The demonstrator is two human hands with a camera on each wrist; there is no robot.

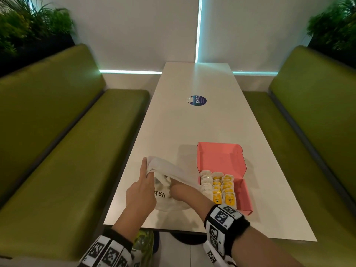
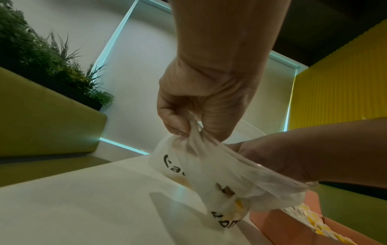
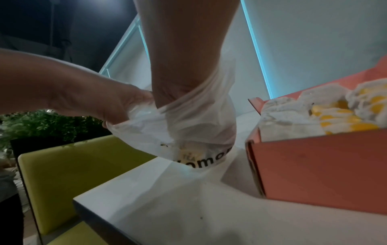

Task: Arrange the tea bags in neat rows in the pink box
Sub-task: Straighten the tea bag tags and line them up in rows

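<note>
Item 1: your wrists, bands w/ black-and-white square codes. Item 2: your left hand, fingers pinching the rim of the white plastic bag, holding it open. Item 3: your right hand, sunk in the bag to the wrist; fingers hidden, grip can't be told. Bag print partly legible: "TEA", "…omer". Item 4: pink box, lid up, just right of bag; tea bags inside in approx. 3 rows, yellow-and-white wrappers. Item 5: table w/ round sticker, "ClayG".
</note>
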